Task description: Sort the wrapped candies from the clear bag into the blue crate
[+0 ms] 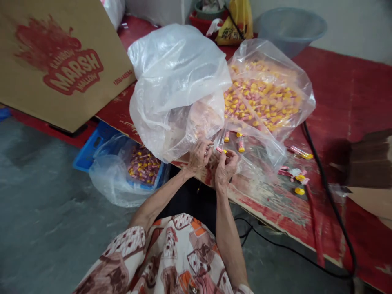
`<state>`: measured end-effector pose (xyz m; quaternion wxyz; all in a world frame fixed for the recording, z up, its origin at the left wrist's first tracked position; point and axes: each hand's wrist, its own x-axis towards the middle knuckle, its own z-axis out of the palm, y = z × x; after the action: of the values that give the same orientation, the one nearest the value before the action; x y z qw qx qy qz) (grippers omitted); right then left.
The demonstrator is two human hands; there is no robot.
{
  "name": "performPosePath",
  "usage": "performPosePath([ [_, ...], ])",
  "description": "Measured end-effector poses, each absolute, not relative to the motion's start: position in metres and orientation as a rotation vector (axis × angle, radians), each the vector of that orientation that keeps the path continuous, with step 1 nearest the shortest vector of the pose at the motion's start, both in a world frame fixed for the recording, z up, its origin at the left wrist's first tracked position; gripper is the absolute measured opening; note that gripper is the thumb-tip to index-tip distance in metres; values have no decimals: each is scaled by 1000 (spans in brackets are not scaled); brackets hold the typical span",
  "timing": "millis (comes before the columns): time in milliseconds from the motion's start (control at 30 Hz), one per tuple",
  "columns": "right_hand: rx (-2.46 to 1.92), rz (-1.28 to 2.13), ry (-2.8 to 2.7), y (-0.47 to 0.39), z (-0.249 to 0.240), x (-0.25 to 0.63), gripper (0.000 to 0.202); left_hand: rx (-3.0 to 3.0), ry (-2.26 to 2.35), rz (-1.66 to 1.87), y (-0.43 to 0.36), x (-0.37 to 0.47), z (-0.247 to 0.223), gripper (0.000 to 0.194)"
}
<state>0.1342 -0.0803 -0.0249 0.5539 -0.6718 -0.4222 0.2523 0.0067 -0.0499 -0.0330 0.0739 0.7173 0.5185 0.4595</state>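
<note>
Close together at the table's front edge, both my hands are closed. In the fingertips of my right hand (226, 168) is a small tube (219, 150) with a pink label and a yellow cap. My left hand (199, 157) has its fingers curled just beside the tube's pink end; what they pinch is too small to make out. Behind my left hand bulges a large cloudy plastic bag (177, 77). A clear bag (266, 98) full of pink tubes with yellow caps lies behind my right hand. A few loose tubes (241, 144) rest just past my fingers.
A marshmallow carton (61, 61) stands at the left. Below the table edge, a blue crate (84, 149) holds a bag of more tubes. Loose caps (299, 190) and scraps lie at the right, near a black cable (327, 192). A plastic basin (292, 28) stands at the back.
</note>
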Motion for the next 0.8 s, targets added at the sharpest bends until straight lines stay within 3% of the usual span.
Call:
performPosePath([
  [200,-1541,608,-943,-81,-17,129,42,2213,1549,1257,-51,11,-32,36],
  [433,-1557,675,-895,-82,-11,129,47,2061,1480,1550,-48,10,-30,19],
  [667,-1583,704,-936,-81,-12,127,49,1836,1634,1355,-33,2,-33,6],
  [800,-1584,698,-971,-80,-13,127,44,1658,1650,1459,-34,-6,-34,6],
])
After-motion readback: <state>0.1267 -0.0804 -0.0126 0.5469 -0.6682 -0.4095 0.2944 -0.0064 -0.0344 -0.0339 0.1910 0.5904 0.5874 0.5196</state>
